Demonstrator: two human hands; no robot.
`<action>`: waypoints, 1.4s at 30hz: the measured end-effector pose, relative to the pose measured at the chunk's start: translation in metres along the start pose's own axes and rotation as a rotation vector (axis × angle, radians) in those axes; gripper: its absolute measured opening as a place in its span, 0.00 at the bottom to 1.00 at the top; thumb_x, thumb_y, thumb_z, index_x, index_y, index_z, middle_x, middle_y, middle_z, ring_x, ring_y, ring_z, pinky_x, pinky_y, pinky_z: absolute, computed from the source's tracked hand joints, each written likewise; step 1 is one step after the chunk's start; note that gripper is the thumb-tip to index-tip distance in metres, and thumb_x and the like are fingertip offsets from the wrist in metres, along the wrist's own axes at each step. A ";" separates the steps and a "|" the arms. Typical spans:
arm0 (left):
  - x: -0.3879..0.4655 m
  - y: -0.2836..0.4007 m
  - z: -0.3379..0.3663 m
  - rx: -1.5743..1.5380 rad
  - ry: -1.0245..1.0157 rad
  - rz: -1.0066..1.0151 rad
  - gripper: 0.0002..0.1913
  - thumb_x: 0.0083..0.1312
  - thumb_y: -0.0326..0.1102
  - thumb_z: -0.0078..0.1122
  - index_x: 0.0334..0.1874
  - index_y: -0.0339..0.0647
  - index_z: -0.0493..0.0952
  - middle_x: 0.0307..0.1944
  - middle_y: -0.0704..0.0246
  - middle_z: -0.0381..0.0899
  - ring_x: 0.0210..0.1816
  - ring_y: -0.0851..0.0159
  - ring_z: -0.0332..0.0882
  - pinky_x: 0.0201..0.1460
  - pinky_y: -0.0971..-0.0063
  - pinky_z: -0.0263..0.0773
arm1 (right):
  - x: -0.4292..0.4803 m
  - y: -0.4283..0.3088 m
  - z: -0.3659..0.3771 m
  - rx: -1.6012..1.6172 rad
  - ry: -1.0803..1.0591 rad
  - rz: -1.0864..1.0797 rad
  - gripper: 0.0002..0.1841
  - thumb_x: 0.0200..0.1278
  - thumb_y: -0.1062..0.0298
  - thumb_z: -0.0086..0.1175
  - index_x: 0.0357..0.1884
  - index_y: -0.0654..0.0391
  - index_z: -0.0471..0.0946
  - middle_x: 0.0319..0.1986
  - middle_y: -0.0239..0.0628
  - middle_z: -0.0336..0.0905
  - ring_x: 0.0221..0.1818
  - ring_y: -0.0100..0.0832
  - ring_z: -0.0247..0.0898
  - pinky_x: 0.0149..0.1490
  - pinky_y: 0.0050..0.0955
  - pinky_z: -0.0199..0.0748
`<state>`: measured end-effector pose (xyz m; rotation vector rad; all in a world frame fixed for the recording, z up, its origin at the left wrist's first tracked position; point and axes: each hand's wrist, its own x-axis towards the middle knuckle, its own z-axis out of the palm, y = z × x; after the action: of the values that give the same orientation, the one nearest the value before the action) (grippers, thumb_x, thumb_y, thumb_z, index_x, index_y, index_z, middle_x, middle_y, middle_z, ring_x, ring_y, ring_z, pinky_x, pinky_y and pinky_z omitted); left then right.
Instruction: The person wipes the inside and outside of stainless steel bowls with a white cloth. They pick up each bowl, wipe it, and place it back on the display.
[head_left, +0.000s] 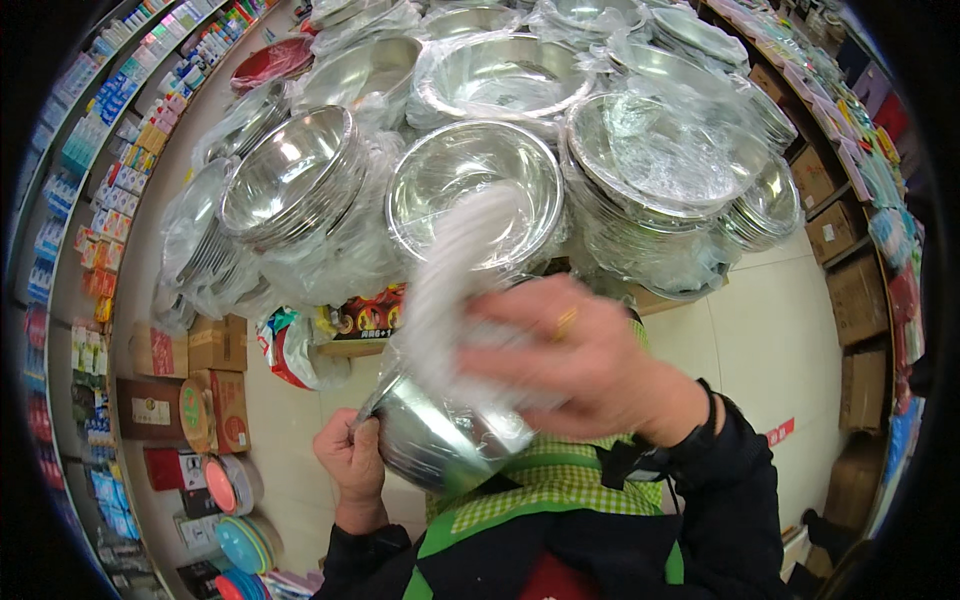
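A shiny metal basin (450, 442), partly in clear plastic film, is tilted close to my apron. My left hand (358, 459) grips its rim between thumb and fingers. Over the basin, my right hand (555, 352) is blurred by motion and holds a white cloth (442, 292), which swings up in a blurred arc. Behind the cloth a round metal basin (480, 180) in clear film lies face up on the display. The cloth hides part of the held basin and of the one behind.
Stacked metal basins (292, 180) stand at the left of the display, and film-wrapped basins (660, 150) at the right. A red basin (271, 64) lies at the back left. Cardboard boxes (217, 345) and plastic basins (244, 544) stand by the left shelves. More boxes (859, 300) line the right shelf.
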<state>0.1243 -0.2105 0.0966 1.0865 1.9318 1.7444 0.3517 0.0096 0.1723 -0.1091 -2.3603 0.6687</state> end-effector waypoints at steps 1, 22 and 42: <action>-0.001 0.000 0.005 -0.039 0.014 0.010 0.09 0.67 0.33 0.64 0.36 0.32 0.80 0.28 0.74 0.79 0.31 0.75 0.73 0.36 0.79 0.68 | 0.010 -0.012 0.012 0.029 -0.078 -0.087 0.33 0.46 0.65 0.68 0.61 0.43 0.78 0.57 0.36 0.74 0.55 0.40 0.76 0.53 0.35 0.77; 0.013 -0.001 -0.027 -0.200 0.095 -0.107 0.25 0.80 0.50 0.46 0.54 0.29 0.76 0.43 0.66 0.82 0.39 0.72 0.77 0.40 0.77 0.73 | -0.019 0.083 0.048 0.267 0.329 0.368 0.23 0.66 0.72 0.55 0.64 0.55 0.77 0.57 0.45 0.79 0.58 0.43 0.74 0.64 0.36 0.70; 0.015 -0.032 -0.013 -0.780 0.186 -0.593 0.25 0.83 0.49 0.37 0.68 0.35 0.68 0.59 0.59 0.79 0.55 0.58 0.81 0.61 0.62 0.77 | -0.033 0.069 0.041 0.199 0.482 0.417 0.21 0.64 0.70 0.60 0.60 0.60 0.78 0.48 0.43 0.82 0.48 0.40 0.78 0.53 0.34 0.75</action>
<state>0.0954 -0.2086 0.0726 0.0694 1.2358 1.9703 0.3448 0.0431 0.0931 -0.6159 -1.8075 0.9488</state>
